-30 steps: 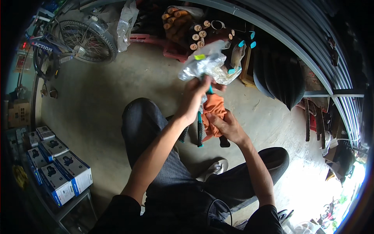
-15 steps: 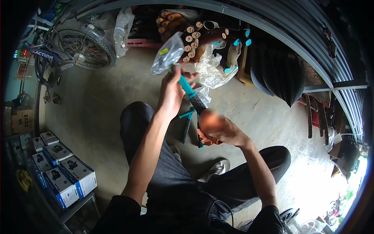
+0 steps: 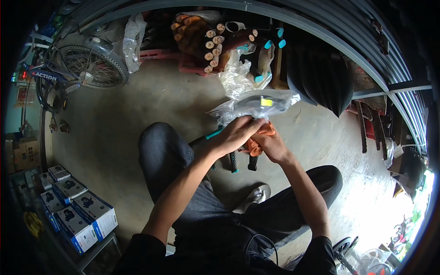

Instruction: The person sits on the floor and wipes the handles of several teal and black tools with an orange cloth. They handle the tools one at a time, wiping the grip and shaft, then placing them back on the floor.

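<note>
Clear plastic bag (image 3: 256,104) with a tool inside is clamped by both the left hand (image 3: 236,133) and right hand (image 3: 270,144), fingers closed; unwrapping is underway, and peeling next needs a steady pull.

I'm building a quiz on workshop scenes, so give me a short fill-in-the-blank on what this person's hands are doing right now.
1. Both hands meet over a clear ____ bag with a dark tool inside.
2. Under the right hand shows a bunched cloth coloured ____.
3. Beside the left hand, a tool handle is coloured ____.
4. The blue-and-white boxes are stacked at the person's ____ side.

Missing words: plastic; orange; teal; left
</note>
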Motion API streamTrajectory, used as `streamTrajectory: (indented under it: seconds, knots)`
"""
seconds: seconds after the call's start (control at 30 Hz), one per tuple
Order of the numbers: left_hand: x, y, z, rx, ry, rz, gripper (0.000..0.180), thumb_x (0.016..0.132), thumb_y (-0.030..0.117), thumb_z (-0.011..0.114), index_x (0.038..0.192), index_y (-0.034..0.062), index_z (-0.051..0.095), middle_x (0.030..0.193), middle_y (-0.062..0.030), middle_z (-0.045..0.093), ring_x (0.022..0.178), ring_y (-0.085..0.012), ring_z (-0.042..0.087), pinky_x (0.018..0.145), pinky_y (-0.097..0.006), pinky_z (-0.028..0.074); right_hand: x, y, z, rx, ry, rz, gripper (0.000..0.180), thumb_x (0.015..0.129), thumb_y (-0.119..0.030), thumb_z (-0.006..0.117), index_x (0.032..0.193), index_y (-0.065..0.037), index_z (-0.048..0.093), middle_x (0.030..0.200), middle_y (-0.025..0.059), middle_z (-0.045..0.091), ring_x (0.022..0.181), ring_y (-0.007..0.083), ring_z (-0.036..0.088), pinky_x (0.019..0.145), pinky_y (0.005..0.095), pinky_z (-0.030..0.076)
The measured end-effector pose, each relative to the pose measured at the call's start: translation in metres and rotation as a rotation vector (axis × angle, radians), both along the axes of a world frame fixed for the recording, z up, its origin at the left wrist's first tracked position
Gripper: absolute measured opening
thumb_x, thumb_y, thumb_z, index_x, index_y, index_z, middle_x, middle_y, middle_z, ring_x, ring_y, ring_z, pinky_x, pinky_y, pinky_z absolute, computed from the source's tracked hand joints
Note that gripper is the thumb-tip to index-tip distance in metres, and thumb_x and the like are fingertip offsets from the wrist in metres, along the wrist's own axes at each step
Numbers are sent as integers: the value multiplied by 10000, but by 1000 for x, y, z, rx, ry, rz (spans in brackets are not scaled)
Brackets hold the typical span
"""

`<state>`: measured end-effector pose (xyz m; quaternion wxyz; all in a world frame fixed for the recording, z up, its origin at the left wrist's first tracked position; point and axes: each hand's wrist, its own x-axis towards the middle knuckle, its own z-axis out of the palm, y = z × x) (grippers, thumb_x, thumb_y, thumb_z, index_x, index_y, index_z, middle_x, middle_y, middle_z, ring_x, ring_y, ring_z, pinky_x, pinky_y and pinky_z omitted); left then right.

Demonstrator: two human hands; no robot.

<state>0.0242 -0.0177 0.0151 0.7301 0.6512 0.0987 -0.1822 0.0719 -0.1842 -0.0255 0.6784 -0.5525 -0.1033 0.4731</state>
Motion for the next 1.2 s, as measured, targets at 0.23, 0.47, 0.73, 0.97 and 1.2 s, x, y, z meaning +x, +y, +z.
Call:
streamTrajectory:
  seconds: [0.23,0.47,0.73,0.97,1.2]
  knots:
    - [-14,-7,-7,-119,44,-226,629,982,447,516,1403,23,319,1137,-79,508,962,-111,565,912,-305,470,17,20,39,281,321,-395,247,984,-296,552,1093,-75,543,913,22,601,768,141,615,678,302,520]
    - [-23,-24,-8,-65,138,-70,347,1008,405,477,928,68,487,573,49,394,435,-38,359,388,-226,287,55,8,33,226,349,-724,210,995,-287,525,1054,-90,566,849,27,628,745,143,621,647,302,514]
    - [-20,-9,-5,-343,283,180,315,1002,406,493,891,112,473,568,65,370,413,-30,331,376,-209,284,72,-47,15,-47,-98,-679,179,947,-163,568,1057,-23,590,846,4,622,697,78,576,616,223,451]
    - [-20,17,9,29,36,50,312,977,347,560,821,88,486,549,53,401,410,-32,354,358,-225,293,98,-81,61,-132,-401,-590,427,975,-318,558,1320,-77,482,1074,37,624,930,120,600,825,292,495]
    - [-27,20,10,-15,74,-388,384,951,394,588,738,99,465,533,42,419,425,-35,383,375,-233,302,98,-83,69,-144,-131,-218,710,906,-634,492,1170,21,570,1009,93,628,926,172,609,879,313,491]
